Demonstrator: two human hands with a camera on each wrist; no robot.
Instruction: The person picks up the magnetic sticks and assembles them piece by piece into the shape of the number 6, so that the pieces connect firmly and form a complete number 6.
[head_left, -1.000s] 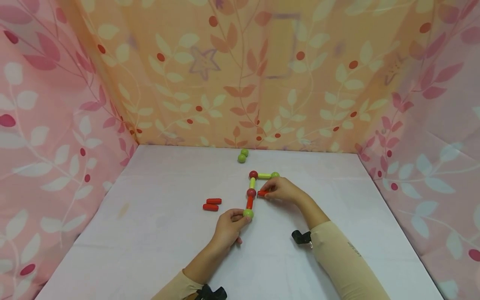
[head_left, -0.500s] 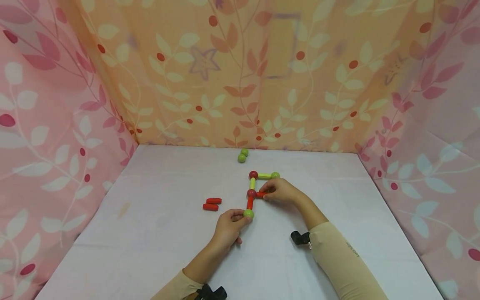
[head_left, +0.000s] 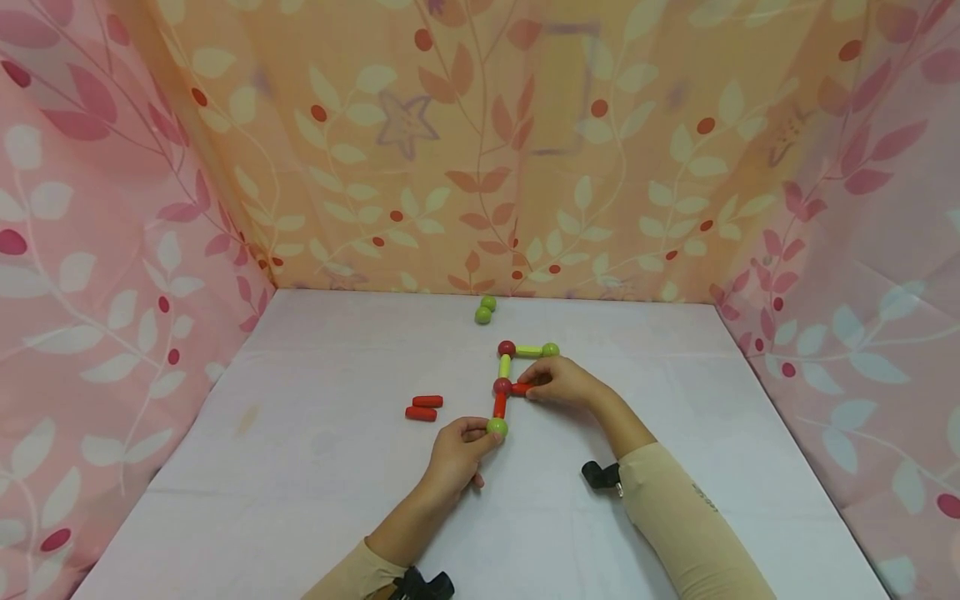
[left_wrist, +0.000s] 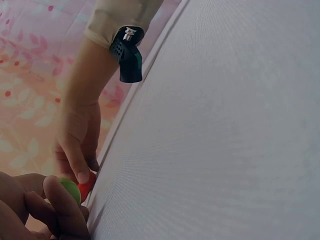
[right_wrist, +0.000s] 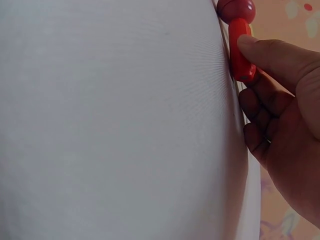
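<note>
My left hand (head_left: 455,457) pinches a light green ball (head_left: 497,427) at the near end of a chain of balls and rods. From that ball a red rod (head_left: 500,406) runs up to a dark red ball (head_left: 502,386). A yellow-green rod (head_left: 506,367) links it to another dark red ball (head_left: 507,348), and a second yellow-green rod (head_left: 529,352) leads right to a green ball (head_left: 551,350). With thumb and fingers, my right hand (head_left: 566,385) pinches a second red rod (right_wrist: 242,55), whose end touches the middle dark red ball (right_wrist: 237,10).
Two loose red rods (head_left: 424,407) lie left of the chain on the white tabletop (head_left: 300,467). Two loose green balls (head_left: 486,310) sit near the back edge. Patterned cloth walls (head_left: 480,150) enclose the table at the back and sides. Each wrist wears a small black camera (head_left: 600,476).
My right hand has brought its red rod left, closing the small gap to the middle dark red ball. The left hand stays on the near green ball.
</note>
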